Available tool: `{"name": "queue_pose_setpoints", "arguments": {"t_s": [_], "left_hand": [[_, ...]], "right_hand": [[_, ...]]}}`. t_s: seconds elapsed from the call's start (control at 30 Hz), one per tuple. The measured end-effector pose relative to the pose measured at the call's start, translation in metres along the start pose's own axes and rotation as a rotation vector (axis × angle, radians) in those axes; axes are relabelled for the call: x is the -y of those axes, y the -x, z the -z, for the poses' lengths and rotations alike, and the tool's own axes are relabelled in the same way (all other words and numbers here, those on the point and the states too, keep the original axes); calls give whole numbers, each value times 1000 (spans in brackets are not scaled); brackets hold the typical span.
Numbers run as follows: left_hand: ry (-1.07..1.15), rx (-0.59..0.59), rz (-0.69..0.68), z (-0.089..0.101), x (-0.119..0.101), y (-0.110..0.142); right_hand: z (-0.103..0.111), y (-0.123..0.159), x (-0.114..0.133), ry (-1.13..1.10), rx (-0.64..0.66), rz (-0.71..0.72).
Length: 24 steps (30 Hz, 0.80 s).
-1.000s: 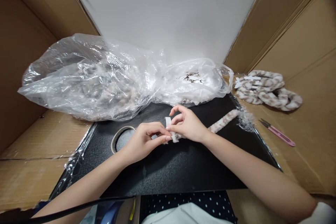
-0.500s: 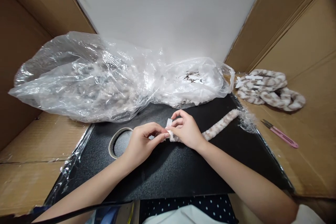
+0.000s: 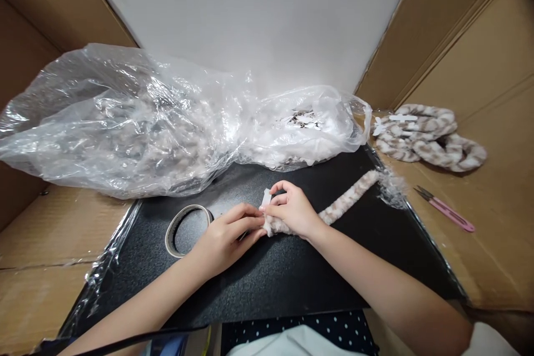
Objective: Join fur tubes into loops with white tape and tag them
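Evidently working close in, reaching past a dotted dark cloth [image 3: 340,327] and over a black surface [image 3: 267,289]. Bringing both hands together near the middle of the surface: closing the fingertips of the left hand [image 3: 236,233] on the fluffy near end of a plush strip [image 3: 348,200], and curling the right hand [image 3: 296,214] over that strip, around a small white slip [image 3: 266,197] standing up by the thumb. Not showing whether pinching the slip or merely steadying it, so not telling. Probably risking a crooked or loose slip through trapping fluff beneath it or slackening the left fingertips. Passing a tape roll [image 3: 169,236] just beside the left hand; perhaps risking knocking it by swinging that wrist outward. Following the strip away rightward to a wisp of clear film [image 3: 392,186] at the surface's edge, possibly snagging there if tugging hard. Farther off, seeing pink-handled snips [image 3: 450,216] lying on cardboard [image 3: 479,267], pointing blades toward the surface and perhaps threatening a nick when reaching carelessly. Beyond, noticing looped plush pieces [image 3: 438,142], a pale bag [image 3: 300,142] and a large clear bag [image 3: 137,128], possibly slumping inward if bumped, before a white wall [image 3: 258,16].
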<state>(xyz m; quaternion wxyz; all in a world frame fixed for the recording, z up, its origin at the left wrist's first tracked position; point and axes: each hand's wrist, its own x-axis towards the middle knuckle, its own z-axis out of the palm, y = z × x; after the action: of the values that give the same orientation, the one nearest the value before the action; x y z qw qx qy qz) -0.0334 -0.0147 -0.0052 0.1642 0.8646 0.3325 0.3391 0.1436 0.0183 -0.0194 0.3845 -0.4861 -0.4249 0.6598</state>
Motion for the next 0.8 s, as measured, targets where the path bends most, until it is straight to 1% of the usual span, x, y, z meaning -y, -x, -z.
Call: {"name": "queue_pose_setpoints", "arguments": {"t_s": [0.17,0.23,0.3,0.4,0.5,0.63,0.7,0.8], "left_hand": [[4,-12,-35,-1,3,2],[33,-8,-11,-1,4,2],[82,20,25,0,4,1],[164,109,115,3,2,-3],[227,172,251,5,1,-6],[297,143,408,4,1,-7],[312,114,451,3,1,-6],[304,66,488,1,2,-5]], "right_hand": [[1,-1,-3,-32,-1,-9],[0,0,-3,-23,7,-7],[-1,1,-3,3,18,2],[-2,2,-2,59,35,27],[-3,5,-1,95,25,66],[-7,11,0,105,-34,163],[-9,14,1,102,-69,206],[-11,15,0,73,-92,224]]}}
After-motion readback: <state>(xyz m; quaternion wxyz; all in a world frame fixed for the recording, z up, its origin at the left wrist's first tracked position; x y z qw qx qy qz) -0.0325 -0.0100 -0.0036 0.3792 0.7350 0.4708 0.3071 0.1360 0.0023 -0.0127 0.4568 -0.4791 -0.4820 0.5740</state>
